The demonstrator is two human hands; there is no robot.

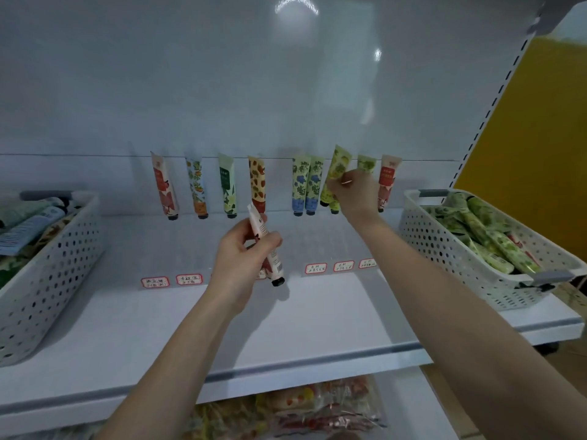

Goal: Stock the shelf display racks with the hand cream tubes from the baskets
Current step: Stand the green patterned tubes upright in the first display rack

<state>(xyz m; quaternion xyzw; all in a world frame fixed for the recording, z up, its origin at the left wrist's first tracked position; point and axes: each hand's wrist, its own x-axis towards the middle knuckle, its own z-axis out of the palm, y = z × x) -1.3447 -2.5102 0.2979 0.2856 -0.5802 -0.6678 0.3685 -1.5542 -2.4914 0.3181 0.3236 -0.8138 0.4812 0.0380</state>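
— Pink tube [275, 263]; which grip has it?
— My left grip [240, 251]; fingers and thumb curl round its middle, black cap pointing down, above the white shelf [317, 312] and in front of the row.
— And the right?
— My right grip [352, 193] pinches a yellow-green tube [338, 163], tilted against the back panel, between the blue-flowered tubes [301, 182] and a green tube [366, 162]; the others in the row stand cap-down.
— Baskets?
— White, perforated, one at each end of the shelf; the left basket [47, 249] holds mixed tubes; the right basket [444, 249] holds mostly green ones; red-edged labels [316, 268] sit in front of the row.
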